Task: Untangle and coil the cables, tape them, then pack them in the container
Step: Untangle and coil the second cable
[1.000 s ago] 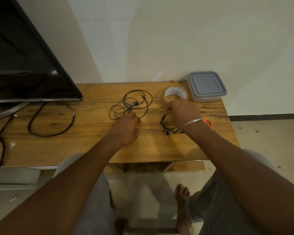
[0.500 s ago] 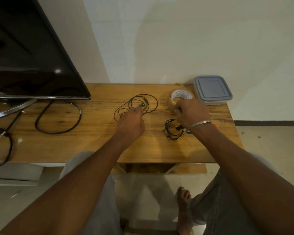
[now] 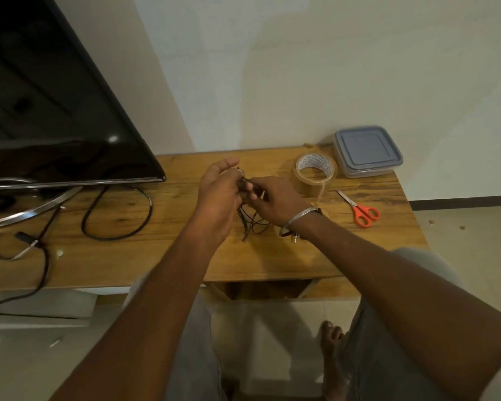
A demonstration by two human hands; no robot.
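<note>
Head view, looking forward and down over a wooden table (image 3: 272, 256). Both hands are raised just above the middle of the table top and meet around a thin black cable (image 3: 255, 224). The left hand (image 3: 219, 195) shows its back to the camera. Its fingers are curled around strands of the thin black cable, with one finger standing free at the top. The right hand (image 3: 275, 202) closes its fingertips on the same bundle from the other side, touching the left hand. A silver metal bangle (image 3: 298, 219) sits on the right wrist.

Loose loops and a plug end of the thin black cable hang below the hands down to the wood. Small plug tips show just under the right wrist, and whether they belong to the same cable cannot be told.

To the right of the hands stands a roll of brown packing tape (image 3: 315, 172), lying flat on the table. Beyond it, at the far right corner, is a square clear plastic container with a grey-blue lid (image 3: 366, 151), with the lid on. Orange-handled scissors (image 3: 362, 211) lie near the right edge, blades closed.

On the left stands a black flat-screen television (image 3: 55, 111). A thick black power cord (image 3: 119, 215) loops on the wood beside its stand.
</note>
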